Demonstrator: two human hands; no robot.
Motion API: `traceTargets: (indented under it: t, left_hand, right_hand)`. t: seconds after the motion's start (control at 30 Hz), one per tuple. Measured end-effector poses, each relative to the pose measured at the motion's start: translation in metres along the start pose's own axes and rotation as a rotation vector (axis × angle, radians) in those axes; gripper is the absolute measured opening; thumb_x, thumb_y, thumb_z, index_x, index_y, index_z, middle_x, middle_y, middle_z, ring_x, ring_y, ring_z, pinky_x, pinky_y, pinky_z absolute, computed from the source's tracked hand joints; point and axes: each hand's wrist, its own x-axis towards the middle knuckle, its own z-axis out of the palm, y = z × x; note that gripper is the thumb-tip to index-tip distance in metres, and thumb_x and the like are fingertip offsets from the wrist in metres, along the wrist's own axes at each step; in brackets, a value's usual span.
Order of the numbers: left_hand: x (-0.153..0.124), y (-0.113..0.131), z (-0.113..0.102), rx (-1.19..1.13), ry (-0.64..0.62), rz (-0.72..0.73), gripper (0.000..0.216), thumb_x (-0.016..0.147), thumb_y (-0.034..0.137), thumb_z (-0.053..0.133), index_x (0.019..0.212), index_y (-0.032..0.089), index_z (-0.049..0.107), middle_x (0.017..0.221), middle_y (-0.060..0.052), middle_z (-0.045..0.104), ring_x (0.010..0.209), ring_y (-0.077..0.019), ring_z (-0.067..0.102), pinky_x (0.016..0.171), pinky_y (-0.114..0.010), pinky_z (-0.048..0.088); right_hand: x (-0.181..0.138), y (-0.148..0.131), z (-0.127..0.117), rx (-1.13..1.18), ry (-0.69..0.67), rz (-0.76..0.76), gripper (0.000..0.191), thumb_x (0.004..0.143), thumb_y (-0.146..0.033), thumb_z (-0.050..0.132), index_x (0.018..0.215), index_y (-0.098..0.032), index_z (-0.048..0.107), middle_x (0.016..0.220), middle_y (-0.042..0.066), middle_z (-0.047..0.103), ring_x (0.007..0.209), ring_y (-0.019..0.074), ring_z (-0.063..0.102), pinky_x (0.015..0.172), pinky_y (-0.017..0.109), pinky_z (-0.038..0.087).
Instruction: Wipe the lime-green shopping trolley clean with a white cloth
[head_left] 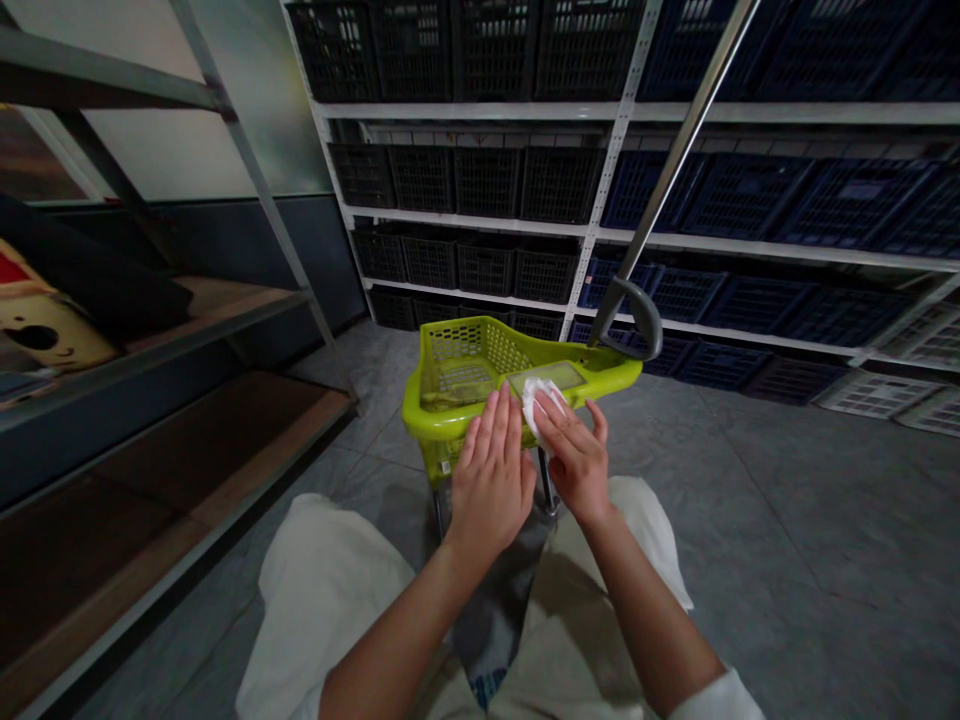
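Observation:
A small lime-green shopping cart [442,420] with a perforated basket stands in front of me, between my knees. My left hand [491,475] lies flat with outstretched fingers on the near rim of the basket. In my right hand [574,450] is a crumpled white cloth or tissue [534,393], pressed under the fingers against the cart's rim beside a pale panel [551,377]. The little finger of that hand sticks out to the side. From the cart's right end a metal pole [682,150] rises at a slant, with a grey plastic loop [641,318] at its foot.
White metal racks [480,218] full of black crates [487,180] and dark blue crates [742,195] line the back. A shelf unit [285,300] with wooden boards and a yellow smiling-face object [52,325] stands on the left. Grey floor [765,480] extends to the right.

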Motion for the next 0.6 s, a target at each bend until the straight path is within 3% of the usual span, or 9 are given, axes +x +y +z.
traceTargets:
  t: [0.13, 0.23, 0.3, 0.43, 0.53, 0.6]
  left_hand:
    - [0.0, 0.0, 0.0, -0.018, 0.008, -0.014, 0.069, 0.099, 0.028, 0.036, 0.158, 0.005, 0.009, 0.166, -0.013, 0.018, 0.155, -0.0233, 0.014, 0.125, -0.042, 0.02]
    - [0.001, 0.001, 0.001, -0.021, 0.008, -0.026, 0.069, 0.099, 0.028, 0.036, 0.158, 0.004, 0.011, 0.166, -0.013, 0.018, 0.155, -0.0236, 0.013, 0.125, -0.041, 0.019]
    - [0.001, 0.003, 0.001, -0.012, 0.009, -0.03, 0.068, 0.099, 0.028, 0.037, 0.158, 0.003, 0.014, 0.166, -0.014, 0.017, 0.155, -0.0244, 0.013, 0.125, -0.042, 0.019]
    - [0.001, 0.003, 0.0, 0.005, -0.003, -0.017, 0.065, 0.097, 0.025, 0.038, 0.156, 0.002, 0.021, 0.165, -0.015, 0.018, 0.155, -0.0259, 0.013, 0.124, -0.044, 0.021]
    - [0.0, 0.002, -0.001, 0.004, -0.004, -0.013, 0.064, 0.098, 0.025, 0.037, 0.156, 0.003, 0.021, 0.166, -0.014, 0.018, 0.155, -0.0249, 0.014, 0.124, -0.043, 0.02]
    - [0.0, 0.001, -0.001, -0.001, -0.003, -0.011, 0.064, 0.099, 0.026, 0.036, 0.157, 0.003, 0.019, 0.166, -0.013, 0.018, 0.155, -0.0239, 0.014, 0.125, -0.041, 0.02]
  right_hand:
    - [-0.01, 0.038, 0.009, -0.054, 0.224, 0.181, 0.077, 0.074, 0.003, 0.038, 0.142, -0.029, 0.053, 0.141, 0.005, 0.062, 0.133, 0.0194, 0.056, 0.118, 0.047, 0.031]
    - [-0.009, 0.037, 0.013, -0.071, 0.34, 0.359, 0.077, 0.072, 0.002, 0.037, 0.139, -0.029, 0.057, 0.139, 0.006, 0.063, 0.13, 0.0204, 0.059, 0.115, 0.048, 0.035]
    - [-0.004, 0.018, 0.012, -0.054, 0.245, 0.311, 0.075, 0.075, 0.001, 0.038, 0.141, -0.029, 0.054, 0.141, 0.007, 0.061, 0.133, 0.0207, 0.056, 0.116, 0.049, 0.034]
    - [0.004, -0.017, 0.005, 0.034, 0.007, 0.039, 0.062, 0.086, -0.006, 0.046, 0.144, -0.027, 0.049, 0.145, 0.006, 0.058, 0.141, 0.0192, 0.047, 0.119, 0.044, 0.031]
    - [0.0, -0.004, 0.003, 0.018, -0.009, 0.014, 0.064, 0.085, -0.003, 0.043, 0.143, -0.029, 0.05, 0.144, 0.005, 0.059, 0.14, 0.0184, 0.048, 0.121, 0.046, 0.028]
    - [-0.006, 0.019, 0.005, -0.023, 0.08, 0.083, 0.071, 0.079, 0.001, 0.039, 0.142, -0.03, 0.052, 0.143, 0.005, 0.06, 0.136, 0.0191, 0.053, 0.119, 0.048, 0.03]
